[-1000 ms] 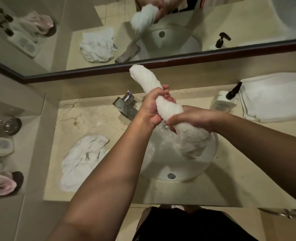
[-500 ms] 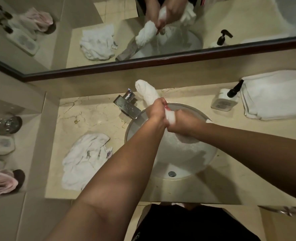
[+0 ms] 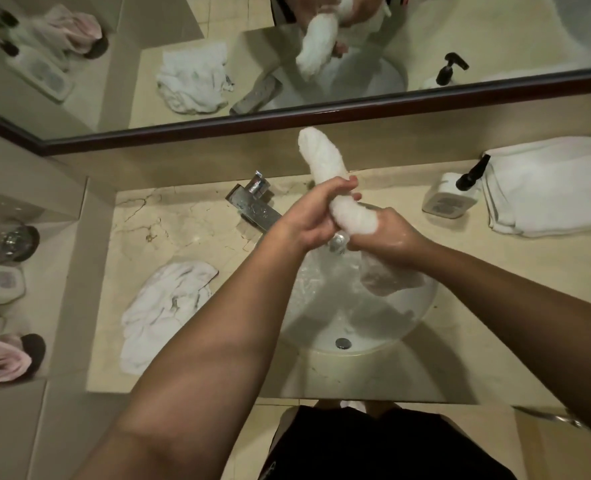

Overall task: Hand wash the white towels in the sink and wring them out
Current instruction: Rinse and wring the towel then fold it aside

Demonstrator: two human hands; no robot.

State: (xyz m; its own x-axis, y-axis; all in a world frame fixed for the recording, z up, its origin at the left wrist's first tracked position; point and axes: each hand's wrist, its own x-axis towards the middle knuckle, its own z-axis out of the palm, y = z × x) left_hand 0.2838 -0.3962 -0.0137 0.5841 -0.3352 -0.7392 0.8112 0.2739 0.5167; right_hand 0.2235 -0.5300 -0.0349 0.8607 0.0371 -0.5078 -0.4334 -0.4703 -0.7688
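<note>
Both hands grip a twisted white towel over the sink: left hand fingers clamped mid-roll, right hand fingers clamped lower. Its far end stands higher than half a second ago.

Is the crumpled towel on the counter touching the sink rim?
Apart. The head view shows bare marble counter between the crumpled towel at left and the sink rim.

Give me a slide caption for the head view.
Both hands, left and right, wring a rolled white towel over the sink.
</note>
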